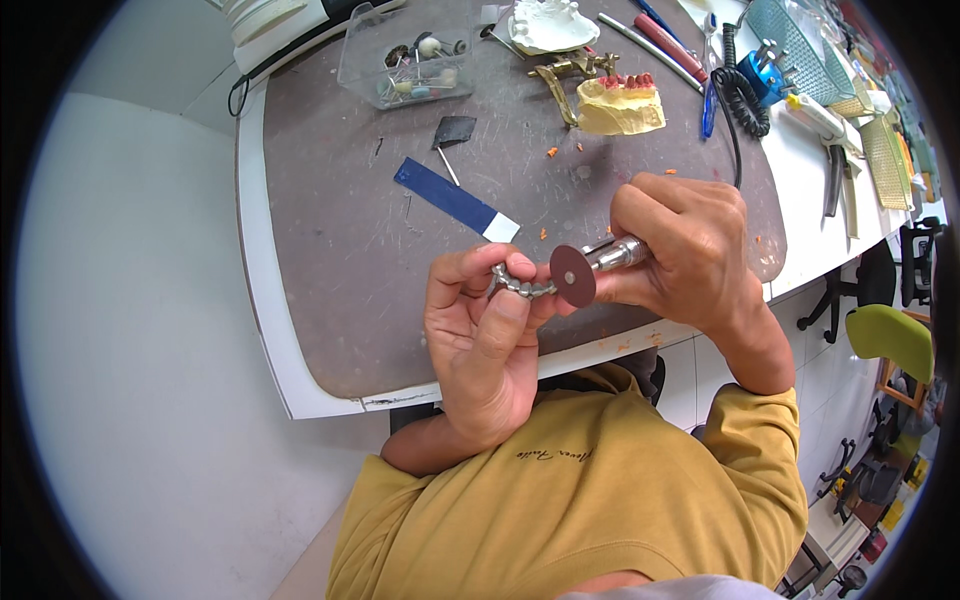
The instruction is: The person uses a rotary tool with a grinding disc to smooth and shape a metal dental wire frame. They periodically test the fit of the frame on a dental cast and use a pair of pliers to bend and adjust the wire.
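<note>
My left hand [482, 340] pinches a small curved metal dental framework [515, 284] between thumb and fingers, just over the front part of the table mat. In my right hand [690, 245] is a metal rotary handpiece [622, 253], its fingers wrapped round the body. A reddish-brown cutting disc [573, 277] is fitted on its tip. The disc's left edge is close to the right end of the framework; whether they touch I cannot tell. Part of the framework is hidden by my left fingers. Both hands are close together.
Beyond my hands lie a dark blue strip [445, 195] and a small black square piece [455, 130]. A clear box [405, 55] of rotary tips, a yellow dental cast [620, 107] and a white cast [550, 27] stand farther back. A coiled black cable [742, 105] lies at right.
</note>
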### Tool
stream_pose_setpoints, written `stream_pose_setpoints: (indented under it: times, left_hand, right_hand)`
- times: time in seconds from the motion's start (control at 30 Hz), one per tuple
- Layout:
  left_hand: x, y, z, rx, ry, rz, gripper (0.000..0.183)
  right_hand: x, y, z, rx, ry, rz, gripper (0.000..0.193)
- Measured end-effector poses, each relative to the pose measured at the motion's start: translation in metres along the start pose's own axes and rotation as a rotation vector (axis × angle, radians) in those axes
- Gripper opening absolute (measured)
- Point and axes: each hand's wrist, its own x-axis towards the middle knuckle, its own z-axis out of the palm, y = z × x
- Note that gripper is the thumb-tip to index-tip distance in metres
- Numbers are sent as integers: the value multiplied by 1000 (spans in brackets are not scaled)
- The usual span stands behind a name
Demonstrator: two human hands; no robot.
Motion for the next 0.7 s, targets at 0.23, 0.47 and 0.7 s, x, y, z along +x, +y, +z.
stream_pose_setpoints:
  times: [0.23, 0.47, 0.7]
  left_hand:
    - [0, 1, 1, -3, -51, -13, 30]
    - [-1, 1, 0, -7, -20, -4, 28]
    - [-1, -2, -5, 33, -80, 30, 31]
  right_hand:
    - [-1, 0, 0, -3, 21, 9, 62]
    - [1, -1, 0, 8, -2, -7, 62]
    - [1, -1, -1, 6, -18, -6, 60]
